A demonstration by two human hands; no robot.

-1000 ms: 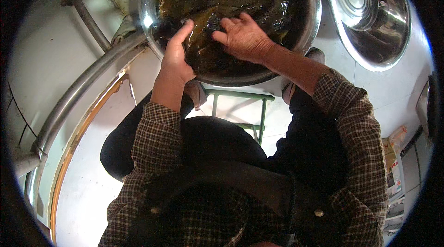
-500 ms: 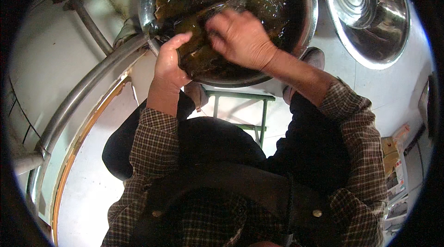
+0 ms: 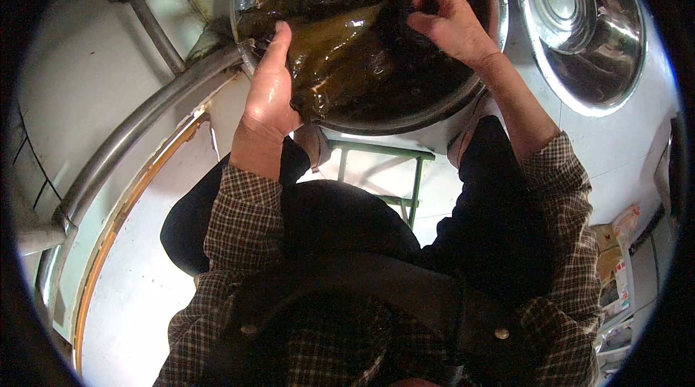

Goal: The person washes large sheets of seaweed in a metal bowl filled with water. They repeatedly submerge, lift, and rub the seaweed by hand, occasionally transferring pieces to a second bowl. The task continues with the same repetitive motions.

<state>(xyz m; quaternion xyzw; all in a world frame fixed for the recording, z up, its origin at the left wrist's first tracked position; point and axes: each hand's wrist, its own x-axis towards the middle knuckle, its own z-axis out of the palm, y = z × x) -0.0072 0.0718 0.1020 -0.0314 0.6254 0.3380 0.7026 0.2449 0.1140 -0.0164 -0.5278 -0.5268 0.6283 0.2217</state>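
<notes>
A large metal basin (image 3: 495,3) is filled with dark water and broad, glossy brown-green sheets of kelp (image 3: 337,36). At the basin's near left, my left hand (image 3: 269,90) has its thumb raised along the edge of a kelp sheet. Its other fingers go under the sheet and are hidden. My right hand (image 3: 456,25) is over the right side of the basin, its thumb and fingers curled together. A dark patch lies beside those fingertips; whether it is something held or just kelp in shadow is unclear.
Another shiny metal basin (image 3: 622,47) stands at the far right on the pale floor. A bent metal pipe (image 3: 137,126) runs along the left. Below the kelp basin is a green metal frame (image 3: 416,184), between my legs. Papers and packages (image 3: 612,271) lie at the right edge.
My right hand has moved right and away from my left hand, across the kelp. More of the kelp sheet by my left hand now shows. My left hand stays nearly in place.
</notes>
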